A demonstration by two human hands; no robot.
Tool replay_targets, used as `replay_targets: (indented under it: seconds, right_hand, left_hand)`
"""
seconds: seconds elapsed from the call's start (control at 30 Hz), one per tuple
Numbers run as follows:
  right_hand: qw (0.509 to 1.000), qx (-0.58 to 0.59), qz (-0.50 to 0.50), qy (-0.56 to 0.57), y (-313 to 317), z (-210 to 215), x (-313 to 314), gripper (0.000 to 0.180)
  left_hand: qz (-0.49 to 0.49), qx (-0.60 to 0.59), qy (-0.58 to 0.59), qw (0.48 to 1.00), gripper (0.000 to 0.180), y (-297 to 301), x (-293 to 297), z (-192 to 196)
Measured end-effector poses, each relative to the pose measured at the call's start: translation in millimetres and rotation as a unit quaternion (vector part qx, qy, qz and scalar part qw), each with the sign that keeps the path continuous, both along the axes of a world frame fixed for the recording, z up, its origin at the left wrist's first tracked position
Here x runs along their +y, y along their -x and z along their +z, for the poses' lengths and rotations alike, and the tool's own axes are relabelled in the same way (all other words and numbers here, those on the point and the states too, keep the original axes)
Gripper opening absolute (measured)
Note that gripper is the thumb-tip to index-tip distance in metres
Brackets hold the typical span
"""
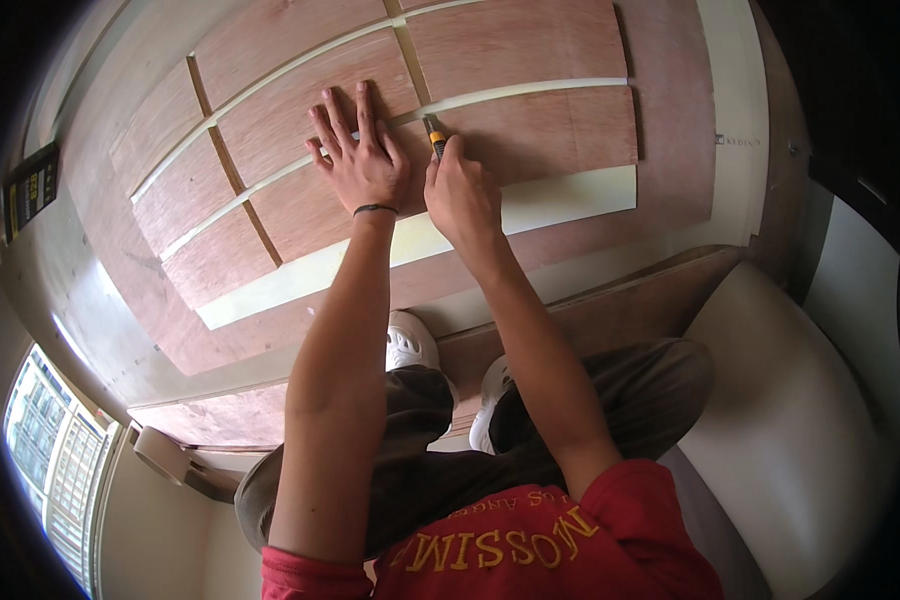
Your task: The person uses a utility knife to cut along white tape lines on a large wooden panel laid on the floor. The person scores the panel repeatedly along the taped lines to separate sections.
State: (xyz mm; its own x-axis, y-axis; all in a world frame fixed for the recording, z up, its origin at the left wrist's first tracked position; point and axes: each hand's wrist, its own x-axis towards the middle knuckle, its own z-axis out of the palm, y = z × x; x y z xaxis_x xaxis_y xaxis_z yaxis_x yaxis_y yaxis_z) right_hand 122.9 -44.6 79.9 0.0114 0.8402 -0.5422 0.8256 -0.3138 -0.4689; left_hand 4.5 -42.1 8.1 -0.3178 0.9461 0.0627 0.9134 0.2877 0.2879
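My left hand [360,165] lies flat with its fingers spread on a reddish plywood panel [300,95], and a dark band circles its wrist. Just to its right, my right hand [462,195] is wrapped round a yellow and black utility knife [437,142]. The knife's tip points away from me, at the pale strip [510,95] between the rows of panels. Whether the blade touches the surface, I cannot tell. Several rectangular plywood pieces lie in rows, with pale strips and narrow brown gaps between them. A wider pale yellow strip [570,195] runs along the near side.
A larger plywood sheet [670,130] lies under the panels. A black box with yellow markings [30,190] sits at the far left. My white shoes [410,340] are close to the near edge. A large pale curved surface [780,400] rises at the right, and a window [55,440] is at lower left.
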Motion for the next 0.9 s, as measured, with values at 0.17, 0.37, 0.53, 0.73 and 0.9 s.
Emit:
replay_targets:
  seconds: [0.17,0.37,0.53,0.73,0.9]
  right_hand:
    - [1.0,-0.013,0.017,-0.001,-0.9,0.2,2.5,0.022]
    - [1.0,-0.022,0.015,-0.002,2.9,2.3,2.0,0.023]
    - [0.999,-0.028,0.02,0.01,3.2,0.7,0.6,0.025]
    - [0.999,-0.019,0.013,0.023,5.6,1.8,2.1,0.024]
    - [0.999,-0.028,0.013,0.026,6.6,3.7,3.6,0.023]
  left_hand:
    - [-0.002,-0.009,-0.001,1.0,0.061,-1.2,0.5,1.7]
    - [0.0,0.003,0.002,1.0,0.061,-0.4,0.4,0.8]
    - [0.001,-0.003,0.006,1.0,0.06,-1.2,0.8,2.9]
    - [0.002,-0.005,0.005,1.0,0.06,0.1,-0.2,3.1]
    - [0.004,-0.012,0.002,1.0,0.06,-0.7,0.0,4.3]
